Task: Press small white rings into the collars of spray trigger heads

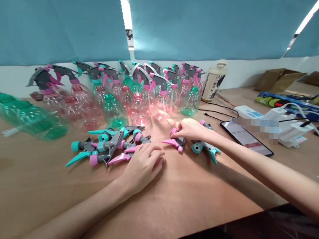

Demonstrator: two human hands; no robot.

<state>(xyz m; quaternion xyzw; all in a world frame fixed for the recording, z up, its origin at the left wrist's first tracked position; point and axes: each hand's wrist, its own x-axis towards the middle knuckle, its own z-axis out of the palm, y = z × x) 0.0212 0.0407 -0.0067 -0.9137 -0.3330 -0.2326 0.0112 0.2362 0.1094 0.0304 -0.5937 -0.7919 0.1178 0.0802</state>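
My right hand (pixel 189 129) reaches in from the right and pinches a pink and grey spray head (pixel 177 143) by its collar end, low over the table. My left hand (pixel 146 165) rests on the table with loosely bent, slightly parted fingers and no object visible in it. Beside it lies a pile of loose spray heads (pixel 110 145) with grey bodies and pink or turquoise collars and triggers. Another turquoise and grey spray head (pixel 205 147) lies under my right wrist, partly covered by the forearm.
Behind the pile stand several clear pink and green bottles, some open-necked like the green one (pixel 115 113), others with spray heads fitted. Green bottles (pixel 40 121) lie at left. A tumbler (pixel 214 81), a phone (pixel 246 137), chargers (pixel 291 129), cables and a cardboard box (pixel 277 79) occupy the right.
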